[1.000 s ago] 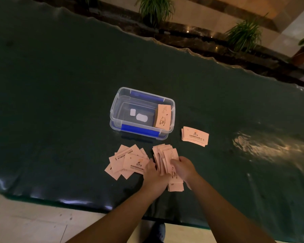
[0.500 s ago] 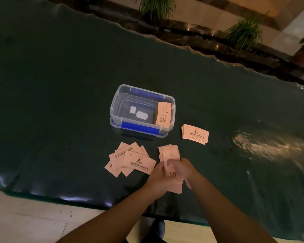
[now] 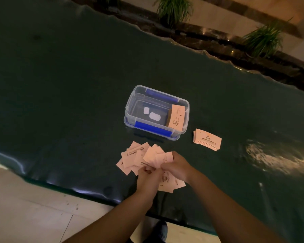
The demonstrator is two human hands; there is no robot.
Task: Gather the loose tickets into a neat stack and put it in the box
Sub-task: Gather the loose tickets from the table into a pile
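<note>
Presently, thin, light pink paper tickets [image 3: 162,159], likely slippery, are clutched between left hand [image 3: 148,178] and right hand [image 3: 176,166] above the dark tabletop [image 3: 60,102], near the clear plastic box [image 3: 130,109]; edges are best pinched.

Dark green table [image 3: 77,85]: clear box [image 3: 130,109], loose tickets [image 3: 132,156], neat stack [image 3: 207,139].

Dim, soft pic – glare on table [image 3: 270,158] at right, wide-angle edge warp.

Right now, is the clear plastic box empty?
No, a stack of pink tickets already stands against the right wall inside the clear box, beside two white labels on its floor.
</note>
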